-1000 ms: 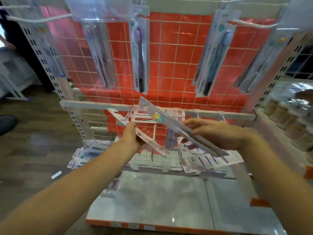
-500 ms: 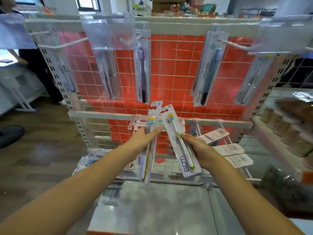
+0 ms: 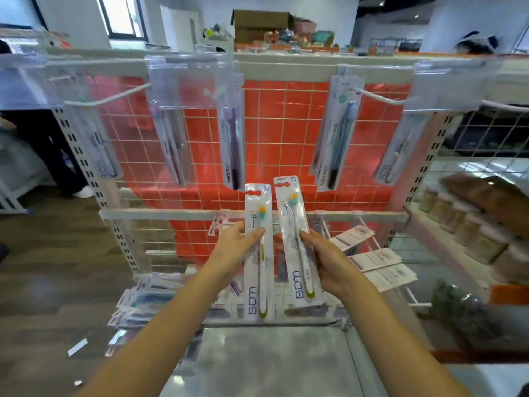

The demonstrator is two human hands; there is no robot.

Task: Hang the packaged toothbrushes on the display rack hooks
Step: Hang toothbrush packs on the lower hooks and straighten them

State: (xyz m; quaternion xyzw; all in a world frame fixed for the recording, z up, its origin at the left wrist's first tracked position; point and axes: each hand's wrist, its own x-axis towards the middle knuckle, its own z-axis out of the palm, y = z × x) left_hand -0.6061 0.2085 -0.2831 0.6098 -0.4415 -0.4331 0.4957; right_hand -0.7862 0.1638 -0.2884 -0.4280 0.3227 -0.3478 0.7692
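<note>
Orange grid panel (image 3: 274, 144) is backing the rack, hooks (image 3: 108, 100) jutting along its top edge. Left hand (image 3: 234, 247) is pinching one pack (image 3: 257, 253); right hand (image 3: 326, 262) is gripping another (image 3: 297, 242), both upright. Keeping each punched hole level should ease threading. Hung packs (image 3: 232, 144) are crowding the hooks.

A white display rack (image 3: 257, 214) with an orange grid back panel (image 3: 286, 133) fills the middle of the frame. Packaged toothbrushes hang from its upper hooks: a purple one (image 3: 233, 147) left of centre and a blue one (image 3: 339, 133) right of centre. On the lower wire shelf (image 3: 412, 303), loose packages lie piled at lower left (image 3: 143, 299) and fanned out at right (image 3: 378, 262).
</note>
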